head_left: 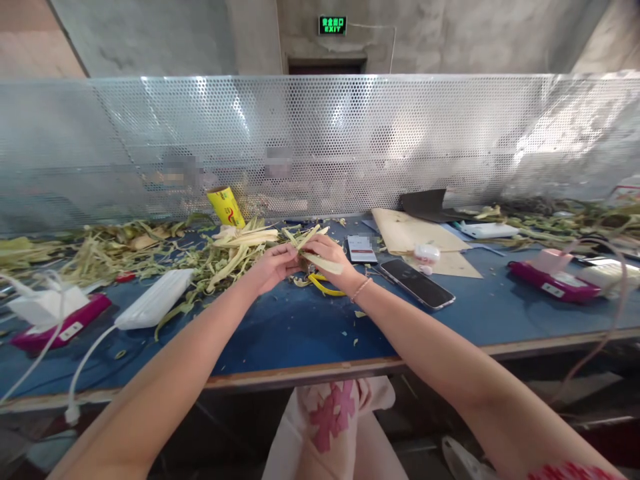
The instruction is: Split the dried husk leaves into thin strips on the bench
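Both hands meet over the middle of the blue table (300, 337). My left hand (274, 268) has its fingers closed around the near end of a pale green dried plant strip. My right hand (327, 252) pinches the same bundle of dried plant strips (325, 265), whose pale ends stick out past the fingers. Exactly where each fingertip grips is partly hidden. Under the right hand lies a curved yellow handle (324, 285), its other part covered. A heap of dried stalks and leaves (233, 257) lies just beyond and left of the left hand.
A yellow tube (226, 207) leans behind the heap. Right of the hands lie a phone (417, 283), a card (361, 249), brown paper (405, 233) and a small white container (427, 253). A white power bank (155, 300) and purple power strips (553, 283) flank them. A perforated metal screen (320, 147) stands behind.
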Demonstrator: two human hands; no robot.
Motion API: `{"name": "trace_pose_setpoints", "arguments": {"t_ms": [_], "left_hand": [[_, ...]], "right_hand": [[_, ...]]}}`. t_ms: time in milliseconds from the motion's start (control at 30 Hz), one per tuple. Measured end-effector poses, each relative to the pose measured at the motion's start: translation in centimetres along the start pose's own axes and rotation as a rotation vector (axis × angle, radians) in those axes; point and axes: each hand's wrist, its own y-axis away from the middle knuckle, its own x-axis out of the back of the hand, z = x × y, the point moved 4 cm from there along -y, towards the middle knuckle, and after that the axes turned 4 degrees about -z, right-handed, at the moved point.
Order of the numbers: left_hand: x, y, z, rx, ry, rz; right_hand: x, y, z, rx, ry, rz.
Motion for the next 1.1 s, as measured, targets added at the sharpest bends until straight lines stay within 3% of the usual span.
{"name": "trace_pose_setpoints", "arguments": {"t_ms": [133,300,467,700,900,1000,1100], "left_hand": [[0.0,0.0,0.1,-0.017,-0.012,0.022],[0.3,0.0,0.5,-0.113,-0.051,0.141],[0.8,-0.1,0.8,-0.212,-0.09,0.204],[0.9,-0.2,0.6,-0.198,-0.136,0.216],[0.7,-0.1,0.5,-0.232,-0.286,0.217],[0.4,0.0,0.6,-0.255,-0.459,0.17],[-0.3,0.4,1.1,-0.314,-0.624,0.071]], "right_hand": [[-0.4,0.0,-0.3,-0.01,0.018,-0.031],[-0.1,0.0,-0.7,-0.005,0.01,-0.036],[0.4,0.0,-0.9,0.022,0.194,-0.047],[1.0,-0.1,-1.6,0.0,0.356,-0.018],[0.4,-0.3,-1.3,0.036,0.146,-0.116],[0.1,-0.3,-0.9,-0.076,-0.032,-0.059],[-0.1,-0.3,-0.4,-0.281,-0.169,0.021]]}}
